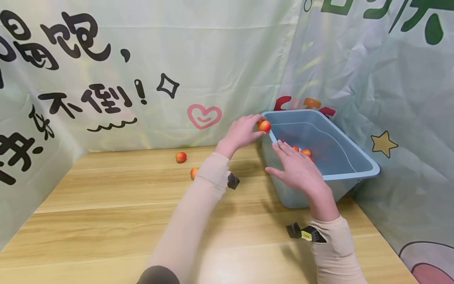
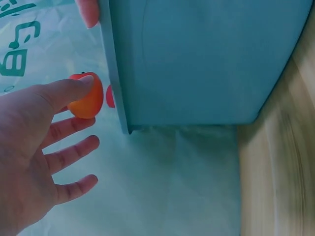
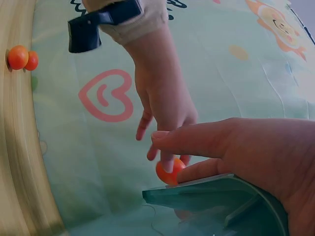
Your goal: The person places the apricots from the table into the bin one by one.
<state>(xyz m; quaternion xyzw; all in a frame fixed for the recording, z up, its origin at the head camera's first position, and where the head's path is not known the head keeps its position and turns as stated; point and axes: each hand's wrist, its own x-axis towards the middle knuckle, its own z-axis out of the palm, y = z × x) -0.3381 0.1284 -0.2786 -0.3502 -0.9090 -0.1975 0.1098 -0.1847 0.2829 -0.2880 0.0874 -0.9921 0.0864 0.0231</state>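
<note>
Fingertips (image 1: 256,118) of your left hand (image 1: 241,132) pinch one small orange-red fruit (image 1: 264,126) just above the near-left corner of the blue tub (image 1: 354,165), at its rim. That fruit is round, so it shows no long axis; in the left wrist view its dark stem end points up. Your right hand (image 1: 298,169) rests on the tub's left rim with fingers straight and slightly spread, clamped on nothing. The tub's long axis runs from near you toward the back curtain (image 1: 213,59). Count: one fruit held, two on the wooden table (image 1: 106,221) at left, at least two in the tub, one tub.
</note>
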